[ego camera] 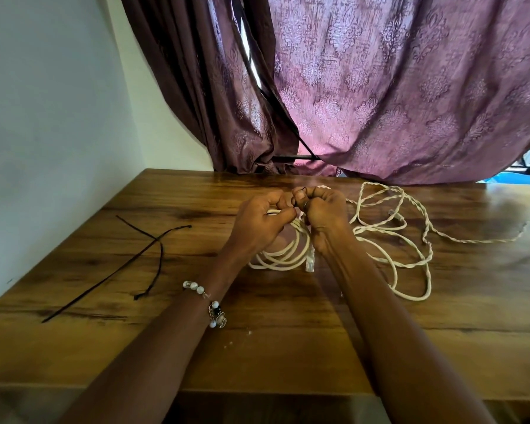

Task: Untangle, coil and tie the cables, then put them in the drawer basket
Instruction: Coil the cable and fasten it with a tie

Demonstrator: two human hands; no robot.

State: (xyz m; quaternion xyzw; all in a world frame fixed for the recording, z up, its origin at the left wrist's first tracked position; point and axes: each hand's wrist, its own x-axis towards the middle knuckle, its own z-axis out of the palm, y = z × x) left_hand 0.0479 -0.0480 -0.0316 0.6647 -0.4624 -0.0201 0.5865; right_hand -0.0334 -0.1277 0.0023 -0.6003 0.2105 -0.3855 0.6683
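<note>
A coiled white cable (pixel 283 255) lies on the wooden table (pixel 166 347) under my hands, its clear plug (pixel 310 261) pointing toward me. My left hand (pixel 262 221) grips the far side of the coil, fingers curled. My right hand (pixel 322 215) pinches a thin black tie (pixel 300 188) at the top of the coil, right against the left hand. A second, twisted white cable (pixel 410 240) sprawls in loose loops to the right, its thin end (pixel 502 238) trailing toward the table's right edge.
Two black ties (pixel 141 261) lie crossed on the left part of the table. A purple curtain (pixel 380 87) hangs behind the far edge. A white wall (pixel 58 117) borders the left. The near table edge (pixel 257 390) runs below my forearms.
</note>
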